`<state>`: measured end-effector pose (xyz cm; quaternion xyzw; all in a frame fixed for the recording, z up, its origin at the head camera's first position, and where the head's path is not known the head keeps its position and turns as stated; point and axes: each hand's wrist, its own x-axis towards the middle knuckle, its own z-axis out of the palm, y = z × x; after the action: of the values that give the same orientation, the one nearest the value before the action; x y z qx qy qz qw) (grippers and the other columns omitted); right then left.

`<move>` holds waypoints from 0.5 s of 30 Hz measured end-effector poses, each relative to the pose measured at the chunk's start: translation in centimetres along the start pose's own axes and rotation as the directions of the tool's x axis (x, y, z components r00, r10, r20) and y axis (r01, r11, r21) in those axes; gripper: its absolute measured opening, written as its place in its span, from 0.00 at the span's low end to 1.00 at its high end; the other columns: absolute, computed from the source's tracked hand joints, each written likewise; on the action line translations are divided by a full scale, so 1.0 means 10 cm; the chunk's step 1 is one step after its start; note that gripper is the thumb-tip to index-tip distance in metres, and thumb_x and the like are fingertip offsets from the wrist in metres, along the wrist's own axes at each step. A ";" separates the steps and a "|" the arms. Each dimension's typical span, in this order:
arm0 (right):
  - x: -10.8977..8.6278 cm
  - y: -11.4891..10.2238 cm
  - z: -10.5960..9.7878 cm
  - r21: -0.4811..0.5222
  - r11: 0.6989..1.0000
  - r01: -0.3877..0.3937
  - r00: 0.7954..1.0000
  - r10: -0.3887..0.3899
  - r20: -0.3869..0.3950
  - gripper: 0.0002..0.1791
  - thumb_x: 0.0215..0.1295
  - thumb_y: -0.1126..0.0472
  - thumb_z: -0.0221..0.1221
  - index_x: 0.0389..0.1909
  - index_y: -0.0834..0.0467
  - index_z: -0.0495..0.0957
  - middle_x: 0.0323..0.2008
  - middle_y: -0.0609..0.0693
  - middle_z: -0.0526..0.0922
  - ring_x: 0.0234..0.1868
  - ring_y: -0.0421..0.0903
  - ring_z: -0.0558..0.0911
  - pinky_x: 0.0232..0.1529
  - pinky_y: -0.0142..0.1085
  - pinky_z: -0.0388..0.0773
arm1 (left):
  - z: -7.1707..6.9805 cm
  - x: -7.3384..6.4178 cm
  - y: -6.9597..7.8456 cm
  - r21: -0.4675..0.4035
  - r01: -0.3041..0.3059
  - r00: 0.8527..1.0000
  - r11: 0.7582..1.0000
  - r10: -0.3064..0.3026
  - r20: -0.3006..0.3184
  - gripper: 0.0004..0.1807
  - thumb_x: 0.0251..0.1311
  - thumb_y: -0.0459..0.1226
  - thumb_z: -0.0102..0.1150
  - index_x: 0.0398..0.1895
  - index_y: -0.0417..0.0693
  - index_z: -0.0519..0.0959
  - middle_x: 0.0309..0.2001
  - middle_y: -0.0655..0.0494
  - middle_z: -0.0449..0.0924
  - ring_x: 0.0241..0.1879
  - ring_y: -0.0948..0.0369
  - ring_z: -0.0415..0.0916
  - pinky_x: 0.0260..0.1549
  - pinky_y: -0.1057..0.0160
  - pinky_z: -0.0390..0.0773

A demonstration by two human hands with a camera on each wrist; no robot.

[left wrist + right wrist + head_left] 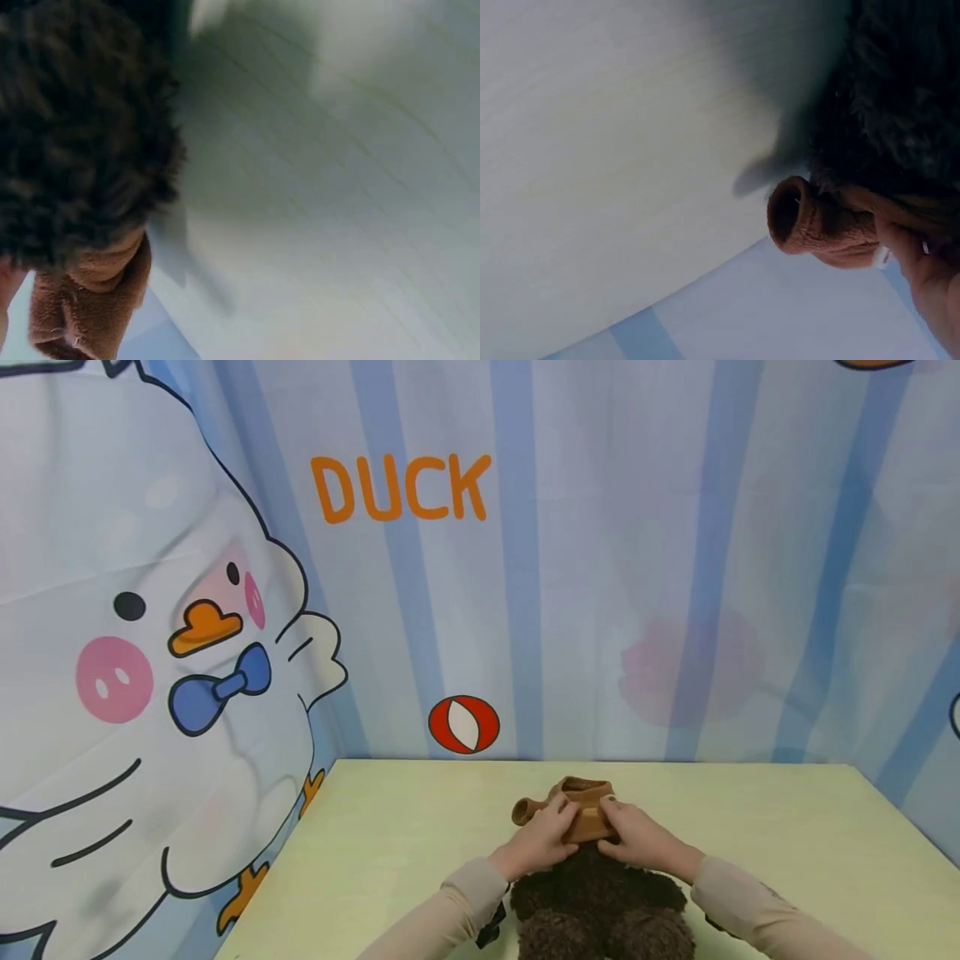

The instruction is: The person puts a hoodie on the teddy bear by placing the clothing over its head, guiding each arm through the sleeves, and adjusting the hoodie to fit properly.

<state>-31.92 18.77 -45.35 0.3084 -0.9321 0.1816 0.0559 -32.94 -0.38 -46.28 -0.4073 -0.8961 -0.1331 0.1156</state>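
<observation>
A dark brown furry plush toy [600, 893] lies at the table's front, its lower part cut off by the frame edge. At its far end is a small tan-brown fleece garment [588, 827] with short tube sleeves. My left hand [542, 835] grips the garment's left side and my right hand [643, 837] its right side, thumbs toward the plush. In the left wrist view, fur [82, 135] hides most of that hand, with a sleeve [90, 307] hanging beyond. The right wrist view shows an open sleeve cuff [787, 216] and a white tag [883, 257] near my fingers.
The pale yellow table [405, 843] ends at a back edge just beyond the garment. Behind it hangs a light blue striped curtain [577, 568] printed with a duck, a ball and lettering.
</observation>
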 end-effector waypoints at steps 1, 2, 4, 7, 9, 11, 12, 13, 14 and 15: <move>0.01 -0.01 0.01 -0.022 1.000 0.014 1.000 -0.014 0.007 0.12 0.54 0.60 0.60 0.32 0.56 0.65 0.24 0.44 0.69 0.21 0.34 0.67 0.21 0.29 0.64 | 0.02 -0.01 0.00 0.021 -0.012 1.000 1.000 0.012 -0.013 0.22 0.55 0.38 0.57 0.51 0.43 0.64 0.43 0.51 0.70 0.31 0.66 0.73 0.28 0.74 0.70; 0.02 -0.01 0.02 -0.047 0.998 0.039 0.999 -0.039 0.006 0.12 0.53 0.61 0.61 0.31 0.56 0.66 0.23 0.44 0.70 0.22 0.35 0.68 0.22 0.30 0.65 | 0.04 -0.01 0.01 0.034 -0.021 0.999 0.999 0.022 -0.028 0.20 0.55 0.38 0.57 0.50 0.43 0.65 0.40 0.52 0.72 0.29 0.66 0.73 0.26 0.75 0.69; 0.04 0.00 0.05 -0.105 0.990 0.094 0.995 -0.096 -0.012 0.11 0.51 0.63 0.62 0.28 0.55 0.67 0.22 0.44 0.70 0.22 0.36 0.69 0.23 0.30 0.64 | 0.08 -0.02 0.02 0.047 -0.036 0.998 0.998 0.039 -0.056 0.17 0.56 0.36 0.56 0.46 0.43 0.65 0.31 0.55 0.74 0.23 0.67 0.72 0.20 0.76 0.65; 0.06 0.01 0.10 -0.155 0.969 0.192 0.976 -0.205 -0.076 0.11 0.49 0.69 0.61 0.22 0.53 0.68 0.18 0.43 0.69 0.19 0.35 0.67 0.23 0.29 0.61 | 0.12 -0.02 0.03 0.039 -0.043 0.995 0.998 0.047 -0.092 0.12 0.56 0.33 0.54 0.41 0.45 0.65 0.20 0.58 0.70 0.16 0.69 0.67 0.16 0.77 0.59; 0.08 0.02 0.13 -0.197 0.944 0.264 0.950 -0.289 -0.113 0.11 0.51 0.69 0.59 0.21 0.52 0.69 0.16 0.42 0.68 0.18 0.34 0.65 0.22 0.27 0.59 | 0.13 -0.02 0.05 0.056 -0.041 0.994 0.998 0.046 -0.103 0.09 0.55 0.32 0.53 0.37 0.46 0.65 0.18 0.59 0.68 0.14 0.69 0.64 0.15 0.76 0.57; 0.10 0.04 0.16 -0.241 0.912 0.332 0.920 -0.370 -0.133 0.10 0.54 0.68 0.58 0.21 0.51 0.70 0.16 0.42 0.68 0.17 0.33 0.64 0.22 0.25 0.58 | 0.13 -0.02 0.07 0.058 -0.033 0.994 0.998 0.039 -0.107 0.10 0.55 0.31 0.53 0.36 0.46 0.64 0.20 0.58 0.68 0.13 0.69 0.63 0.14 0.75 0.57; 0.10 0.06 0.16 -0.274 0.892 0.360 0.902 -0.408 -0.139 0.09 0.54 0.66 0.58 0.21 0.50 0.70 0.17 0.42 0.69 0.17 0.33 0.65 0.21 0.25 0.59 | 0.13 -0.01 0.08 0.053 -0.026 0.994 0.998 0.031 -0.102 0.11 0.55 0.32 0.53 0.39 0.45 0.64 0.24 0.56 0.70 0.13 0.68 0.62 0.15 0.75 0.58; 0.09 0.07 0.16 -0.298 0.875 0.381 0.888 -0.437 -0.145 0.07 0.54 0.64 0.58 0.22 0.50 0.72 0.18 0.41 0.70 0.18 0.33 0.66 0.21 0.24 0.60 | 0.13 0.00 0.08 0.042 -0.015 0.995 0.999 0.019 -0.097 0.13 0.55 0.32 0.53 0.41 0.45 0.63 0.28 0.54 0.70 0.13 0.69 0.61 0.14 0.75 0.58; 0.09 0.08 0.17 -0.321 0.862 0.392 0.877 -0.456 -0.154 0.06 0.53 0.62 0.59 0.23 0.49 0.73 0.20 0.41 0.71 0.19 0.33 0.68 0.22 0.25 0.62 | 0.11 0.00 0.08 0.020 0.006 0.996 1.000 -0.005 -0.088 0.16 0.55 0.33 0.54 0.45 0.43 0.62 0.33 0.50 0.69 0.12 0.68 0.60 0.13 0.74 0.58; 0.08 0.09 0.16 -0.337 0.857 0.390 0.872 -0.461 -0.162 0.06 0.52 0.61 0.60 0.22 0.49 0.73 0.21 0.41 0.71 0.21 0.34 0.69 0.23 0.25 0.65 | 0.10 0.01 0.09 -0.016 0.038 0.996 0.999 -0.039 -0.075 0.22 0.55 0.34 0.55 0.51 0.41 0.60 0.40 0.47 0.68 0.11 0.67 0.60 0.11 0.74 0.59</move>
<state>-33.07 18.43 -46.97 0.4724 -0.8428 0.0597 0.2509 -32.45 0.56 -47.08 -0.3856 -0.8977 -0.1571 0.1440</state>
